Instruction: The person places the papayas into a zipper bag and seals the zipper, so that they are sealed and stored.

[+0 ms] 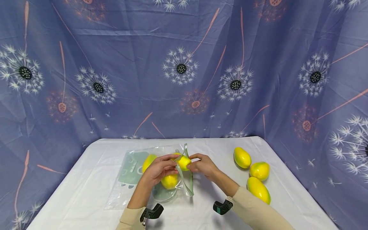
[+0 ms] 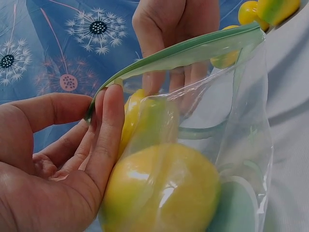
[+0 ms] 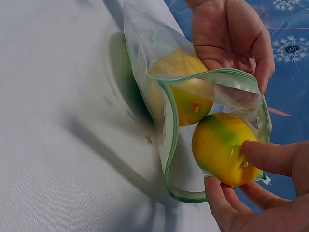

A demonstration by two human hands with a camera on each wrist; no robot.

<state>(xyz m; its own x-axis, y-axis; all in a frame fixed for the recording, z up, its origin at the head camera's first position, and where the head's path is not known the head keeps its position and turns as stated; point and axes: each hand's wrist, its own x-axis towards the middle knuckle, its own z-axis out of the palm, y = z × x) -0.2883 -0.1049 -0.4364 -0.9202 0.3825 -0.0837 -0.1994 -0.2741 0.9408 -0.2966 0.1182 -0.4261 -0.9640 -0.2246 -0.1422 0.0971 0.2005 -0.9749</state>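
Note:
A clear zip bag (image 1: pixel 134 167) with a pale green cartoon print and a green zip edge lies on the table, its mouth held apart toward the right. My left hand (image 1: pixel 157 170) pinches the green edge (image 2: pixel 159 55) between thumb and fingers. My right hand (image 1: pixel 204 166) grips a yellow-green mango (image 3: pixel 224 147) by its end, with fingertips and thumb spread around it, right in the bag's mouth. Inside the bag lie other mangoes: one (image 1: pixel 169 181) below my left hand, another (image 1: pixel 148 162) behind it, partly hidden by that hand.
Three more mangoes rest on the right of the white-covered table (image 1: pixel 218 143): a far one (image 1: pixel 242 157), a middle one (image 1: pixel 260 171) and a near one (image 1: pixel 258 190). A blue dandelion-patterned curtain (image 1: pixel 143 83) hangs behind and at both sides.

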